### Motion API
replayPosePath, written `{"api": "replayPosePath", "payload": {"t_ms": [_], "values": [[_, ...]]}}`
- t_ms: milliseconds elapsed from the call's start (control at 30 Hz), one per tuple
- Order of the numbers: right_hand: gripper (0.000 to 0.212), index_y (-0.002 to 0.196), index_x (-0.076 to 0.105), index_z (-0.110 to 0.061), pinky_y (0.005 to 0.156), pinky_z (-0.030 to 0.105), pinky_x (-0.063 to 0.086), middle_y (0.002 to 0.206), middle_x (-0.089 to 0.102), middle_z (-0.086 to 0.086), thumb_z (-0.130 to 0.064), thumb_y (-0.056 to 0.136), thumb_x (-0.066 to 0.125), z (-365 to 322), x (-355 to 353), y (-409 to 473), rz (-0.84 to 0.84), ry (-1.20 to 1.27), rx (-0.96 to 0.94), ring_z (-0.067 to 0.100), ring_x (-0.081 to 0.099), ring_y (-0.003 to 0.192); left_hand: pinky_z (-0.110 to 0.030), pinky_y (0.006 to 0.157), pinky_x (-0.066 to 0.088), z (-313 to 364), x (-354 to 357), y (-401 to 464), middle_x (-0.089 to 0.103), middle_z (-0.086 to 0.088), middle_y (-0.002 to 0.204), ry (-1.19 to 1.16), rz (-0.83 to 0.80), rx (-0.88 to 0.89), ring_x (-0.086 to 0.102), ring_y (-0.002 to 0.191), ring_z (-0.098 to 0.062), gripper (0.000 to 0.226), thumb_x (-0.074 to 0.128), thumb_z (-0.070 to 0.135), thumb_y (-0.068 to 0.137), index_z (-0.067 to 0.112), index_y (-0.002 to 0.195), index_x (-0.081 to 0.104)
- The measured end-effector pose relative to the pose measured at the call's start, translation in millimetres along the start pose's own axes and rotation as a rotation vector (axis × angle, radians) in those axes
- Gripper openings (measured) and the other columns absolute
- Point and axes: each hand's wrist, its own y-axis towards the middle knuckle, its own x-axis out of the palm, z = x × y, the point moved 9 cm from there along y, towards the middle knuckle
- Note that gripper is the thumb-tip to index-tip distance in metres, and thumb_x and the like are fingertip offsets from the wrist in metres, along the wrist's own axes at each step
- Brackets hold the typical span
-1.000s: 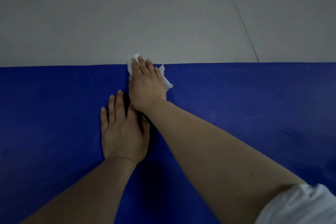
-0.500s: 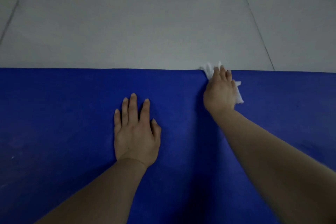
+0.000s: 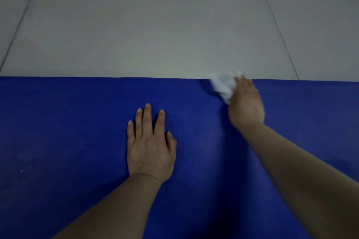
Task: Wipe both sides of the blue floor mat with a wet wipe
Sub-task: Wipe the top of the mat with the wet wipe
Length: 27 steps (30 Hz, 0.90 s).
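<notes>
The blue floor mat (image 3: 68, 141) lies flat on a grey tiled floor (image 3: 145, 35) and fills the lower half of the head view, its far edge running straight across from left to right. The left hand (image 3: 150, 147) rests palm down on the mat near the middle, its fingers (image 3: 146, 116) straight and slightly spread, the thumb held out to the right, holding nothing. The right hand (image 3: 245, 105) reaches further forward, to the right of the left hand and well apart from it, close to the mat's far edge. It is motion-blurred, so the exact lie of its fingers cannot be told, but they appear extended over a crumpled white wet wipe (image 3: 222, 85), pressing it against the mat. The wipe bunches out to the left of the hand and sits right at the far edge, its upper part overlapping the line where the mat meets the floor. Dark grout lines cross the floor tiles beyond. A few faint pale marks show on the mat at the left.
</notes>
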Motion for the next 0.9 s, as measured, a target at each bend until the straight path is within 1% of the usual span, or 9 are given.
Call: {"api": "replayPosePath", "payload": {"t_ms": [67, 167, 267, 333, 433, 567, 767, 833, 900], "values": [[0.064, 0.149, 0.020, -0.008, 0.117, 0.040, 0.016, 0.156, 0.022, 0.011, -0.006, 0.091, 0.047, 23.1, 1.2, 12.9, -0.035, -0.083, 0.196, 0.028, 0.018, 0.144, -0.050, 0.113, 0.020, -0.6, 0.1, 0.6, 0.033, -0.016, 0.151, 0.004, -0.002, 0.000, 0.029, 0.140, -0.032, 0.057, 0.027, 0.035, 0.090, 0.013, 0.140, 0.047], [0.047, 0.134, 0.043, -0.015, 0.098, 0.048, 0.040, 0.130, 0.050, 0.012, -0.024, 0.089, 0.054, -41.9, 14.0, 21.3, -0.045, -0.059, -0.010, 0.034, 0.048, 0.121, -0.050, 0.113, 0.021, -0.4, 0.3, 0.1, 0.034, -0.017, 0.151, 0.018, -0.006, 0.003, 0.030, 0.140, -0.033, 0.058, 0.027, 0.035, 0.090, 0.013, 0.139, 0.047], [0.055, 0.149, 0.026, -0.019, 0.115, 0.038, 0.011, 0.155, 0.026, 0.004, -0.024, 0.094, 0.029, -108.3, 31.1, -7.5, -0.138, 0.127, -0.321, 0.029, 0.017, 0.144, -0.049, 0.113, 0.020, 0.1, -0.4, 0.5, 0.034, -0.017, 0.151, 0.028, -0.005, 0.007, 0.029, 0.140, -0.032, 0.058, 0.027, 0.036, 0.090, 0.013, 0.140, 0.046], [0.052, 0.152, 0.017, -0.025, 0.117, 0.035, 0.000, 0.159, 0.016, -0.001, -0.034, 0.101, 0.023, -108.4, 21.7, -12.5, -0.110, 0.218, -0.290, 0.024, 0.004, 0.147, -0.050, 0.113, 0.021, -0.1, 0.0, 0.9, 0.034, -0.017, 0.151, 0.030, -0.004, 0.009, 0.029, 0.140, -0.032, 0.058, 0.028, 0.036, 0.090, 0.013, 0.140, 0.045], [0.059, 0.151, 0.015, -0.034, 0.117, 0.038, -0.004, 0.159, 0.013, -0.005, -0.051, 0.098, 0.035, -109.2, 28.1, -9.2, -0.154, 0.223, -0.272, 0.024, -0.001, 0.147, -0.050, 0.113, 0.020, -0.8, 1.5, 0.1, 0.032, -0.016, 0.152, 0.031, -0.014, 0.005, 0.027, 0.141, -0.031, 0.058, 0.027, 0.036, 0.090, 0.013, 0.141, 0.044], [0.049, 0.149, 0.025, -0.033, 0.117, 0.040, -0.002, 0.159, 0.015, -0.004, -0.027, 0.102, 0.035, -113.8, 30.4, -7.2, -0.118, 0.104, -0.347, 0.027, 0.001, 0.147, -0.049, 0.114, 0.020, -1.9, 2.8, 0.7, 0.031, -0.015, 0.153, 0.026, -0.020, 0.001, 0.025, 0.142, -0.031, 0.059, 0.026, 0.037, 0.091, 0.014, 0.142, 0.043], [0.060, 0.150, 0.025, -0.016, 0.119, 0.028, 0.004, 0.158, 0.018, 0.001, 0.005, 0.094, 0.037, -91.6, 25.2, -2.9, -0.124, 0.150, -0.477, 0.019, 0.010, 0.147, -0.049, 0.115, 0.020, -1.8, 2.6, 1.0, 0.031, -0.015, 0.153, 0.015, -0.019, 0.003, 0.026, 0.142, -0.031, 0.059, 0.026, 0.037, 0.091, 0.014, 0.142, 0.043], [0.063, 0.148, 0.030, -0.014, 0.119, 0.030, 0.007, 0.157, 0.022, 0.004, 0.009, 0.090, 0.038, -64.6, 17.1, 10.1, -0.061, 0.136, -0.338, 0.021, 0.015, 0.146, -0.049, 0.115, 0.020, -1.6, 2.4, 1.1, 0.031, -0.015, 0.153, 0.010, -0.014, 0.003, 0.026, 0.142, -0.031, 0.058, 0.026, 0.037, 0.091, 0.014, 0.142, 0.043], [0.064, 0.149, 0.027, -0.014, 0.118, 0.031, 0.007, 0.158, 0.020, 0.005, 0.007, 0.089, 0.035, -34.0, 13.6, 20.4, -0.011, 0.099, -0.063, 0.022, 0.013, 0.146, -0.050, 0.114, 0.020, -1.5, 2.2, 1.0, 0.032, -0.016, 0.152, 0.007, -0.011, 0.005, 0.026, 0.142, -0.031, 0.058, 0.027, 0.036, 0.091, 0.014, 0.142, 0.043]]}}
